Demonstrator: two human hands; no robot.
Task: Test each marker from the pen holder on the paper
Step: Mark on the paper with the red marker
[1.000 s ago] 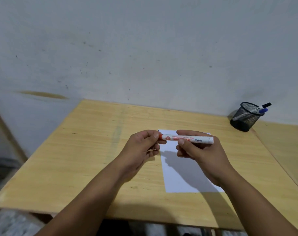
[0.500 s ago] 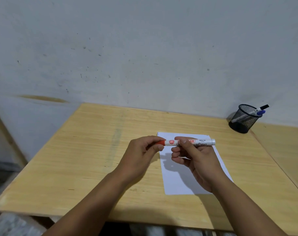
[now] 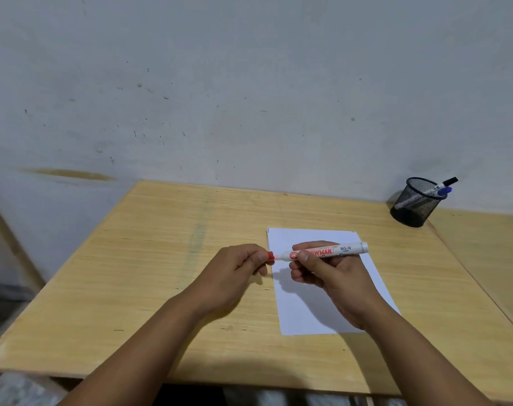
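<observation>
Since a second ago our left hand (image 3: 234,266) has slid the red cap (image 3: 270,255) partly off the marker (image 3: 325,251) gripped by our right hand (image 3: 334,276) mid-frame over the paper (image 3: 313,315); uncapping underway, we next pull it free and scribble.

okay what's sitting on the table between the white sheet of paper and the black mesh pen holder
Nothing. In the head view, only bare light wooden table separates the white sheet of paper from the black mesh pen holder.
</observation>
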